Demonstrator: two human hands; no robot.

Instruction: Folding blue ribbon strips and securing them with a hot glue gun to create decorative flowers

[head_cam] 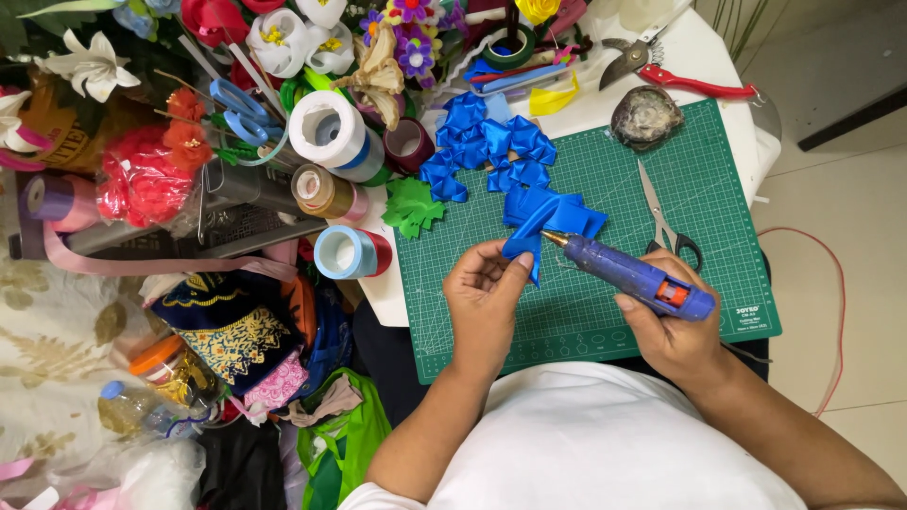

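2 hands: both busy
L hand [484, 300]: pinching blue ribbon piece [525, 247]
R hand [673, 332]: fist round glue gun [631, 276], nozzle pointing left, touching ribbon's top

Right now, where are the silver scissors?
In the head view, the silver scissors lie on the green cutting mat, right side, just above the right hand holding the blue glue gun.

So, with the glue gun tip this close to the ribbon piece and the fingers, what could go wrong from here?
1. The glue gun nozzle sits right beside the folded blue ribbon piece that the left hand pinches, so its fingers could get burned.
2. Glue might drip onto the green cutting mat.
3. The scissors lie just beyond the right hand and could be bumped.
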